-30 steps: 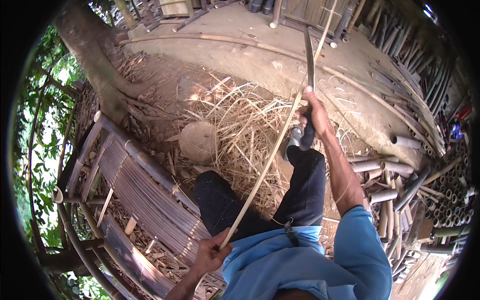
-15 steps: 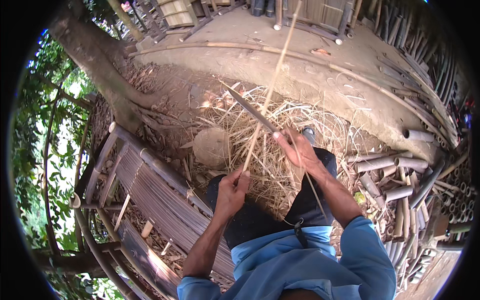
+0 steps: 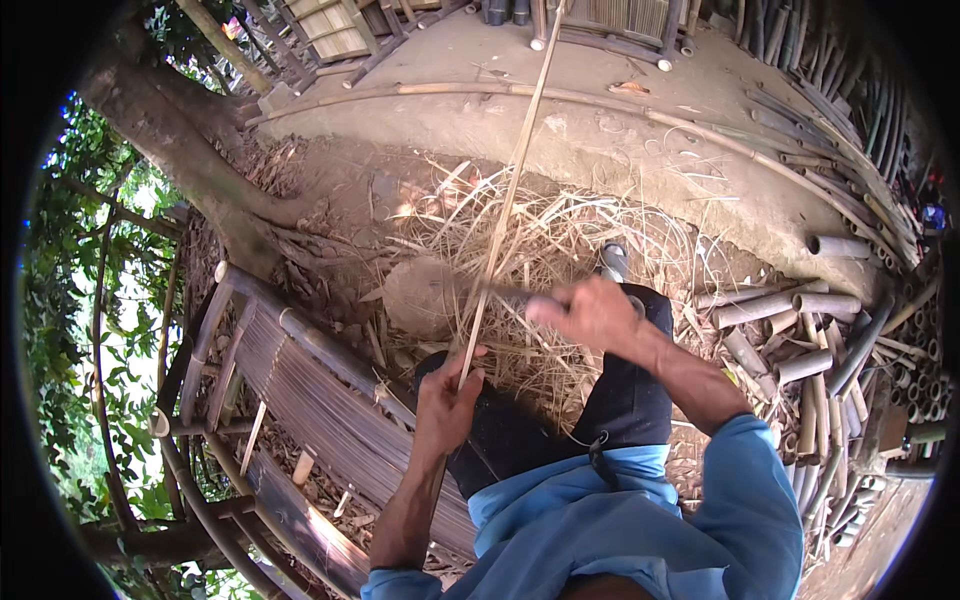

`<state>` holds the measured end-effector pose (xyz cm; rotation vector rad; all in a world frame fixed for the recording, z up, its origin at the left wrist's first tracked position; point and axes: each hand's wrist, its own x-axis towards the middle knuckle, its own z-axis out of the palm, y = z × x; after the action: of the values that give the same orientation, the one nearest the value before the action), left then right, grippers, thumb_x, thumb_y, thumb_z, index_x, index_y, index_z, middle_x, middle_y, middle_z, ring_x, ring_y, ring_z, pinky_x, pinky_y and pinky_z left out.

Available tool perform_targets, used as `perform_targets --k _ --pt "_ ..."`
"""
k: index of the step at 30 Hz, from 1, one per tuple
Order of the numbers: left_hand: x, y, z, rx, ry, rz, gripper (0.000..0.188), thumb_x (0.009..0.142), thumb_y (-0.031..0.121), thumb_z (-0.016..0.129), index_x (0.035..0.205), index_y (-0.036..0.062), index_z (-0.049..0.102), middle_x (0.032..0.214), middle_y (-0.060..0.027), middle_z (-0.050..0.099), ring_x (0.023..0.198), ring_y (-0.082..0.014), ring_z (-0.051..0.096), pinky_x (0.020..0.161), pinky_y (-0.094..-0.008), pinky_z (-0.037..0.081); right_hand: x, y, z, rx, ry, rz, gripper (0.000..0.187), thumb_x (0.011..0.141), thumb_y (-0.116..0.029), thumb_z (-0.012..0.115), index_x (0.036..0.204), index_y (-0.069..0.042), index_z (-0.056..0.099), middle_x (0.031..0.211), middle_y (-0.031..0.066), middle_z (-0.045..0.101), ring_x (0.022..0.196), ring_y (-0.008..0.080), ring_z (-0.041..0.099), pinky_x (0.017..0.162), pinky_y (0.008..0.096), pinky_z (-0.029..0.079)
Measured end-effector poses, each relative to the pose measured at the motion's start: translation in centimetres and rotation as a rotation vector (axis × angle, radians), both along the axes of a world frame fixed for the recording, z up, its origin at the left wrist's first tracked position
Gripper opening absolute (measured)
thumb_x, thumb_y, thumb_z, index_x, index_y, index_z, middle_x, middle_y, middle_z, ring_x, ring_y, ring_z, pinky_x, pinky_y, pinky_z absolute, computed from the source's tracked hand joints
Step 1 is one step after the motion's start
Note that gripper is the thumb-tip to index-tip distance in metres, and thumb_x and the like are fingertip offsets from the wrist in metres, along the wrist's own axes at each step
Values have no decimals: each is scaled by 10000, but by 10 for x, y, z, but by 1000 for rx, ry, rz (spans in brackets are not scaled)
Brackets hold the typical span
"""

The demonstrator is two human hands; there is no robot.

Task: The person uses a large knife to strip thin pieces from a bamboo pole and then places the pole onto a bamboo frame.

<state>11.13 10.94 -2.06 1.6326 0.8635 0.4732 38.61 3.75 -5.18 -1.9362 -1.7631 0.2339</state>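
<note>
My left hand [image 3: 448, 402] is closed on the lower end of a long, thin bamboo strip [image 3: 511, 190]. From there the strip slants up and away to the top of the view. In my right hand [image 3: 598, 315], blurred by motion, is the handle of a knife. Its dark blade [image 3: 512, 292] is smeared too and lies across the strip a little above my left fingers. Whether the edge touches the strip, I cannot tell. Below both hands, a heap of pale bamboo shavings [image 3: 560, 225] covers the ground between and beyond my legs.
A slatted bamboo bench [image 3: 325, 375] stands close on my left, with a tree trunk [image 3: 190, 165] behind it. Beside the shavings sits a round, flat-topped block [image 3: 420, 295]. Cut bamboo tubes [image 3: 765, 310] lie at my right. A long bamboo pole [image 3: 600, 108] edges the raised ground ahead.
My right hand has swung the knife lower, its blade turning from a steep slant to nearly level. My left hand has shifted slightly down and left with the strip, which stands a bit further left.
</note>
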Motion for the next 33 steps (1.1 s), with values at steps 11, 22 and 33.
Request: perform_targets --k 11,22,33 --pt "-15 -25 -13 -129 -10 -48 300 1009 95 601 1297 32 662 691 116 470 614 -1 387 536 -211 282 48 -1 -3 -96 105 -308 781 930 -771 499 713 -62 744 421 82 511 354 231 513 405 421 455" --pt "-104 -76 19 -198 361 44 250 981 115 667 1195 -5 710 707 50 560 653 -34 473 566 -237 369 209 38 -41 -269 -45 -468 874 930 -831 384 1031 -65 792 460 -46 381 371 62 367 308 310 280" --pt "-91 -40 2 -73 370 -52 334 1019 278 664 1211 8 704 821 -36 626 739 -82 534 621 -283 461 173 19 -23 52 207 -618 927 954 -796 373 1100 40 744 820 300 713 896 405 719 853 473 545"
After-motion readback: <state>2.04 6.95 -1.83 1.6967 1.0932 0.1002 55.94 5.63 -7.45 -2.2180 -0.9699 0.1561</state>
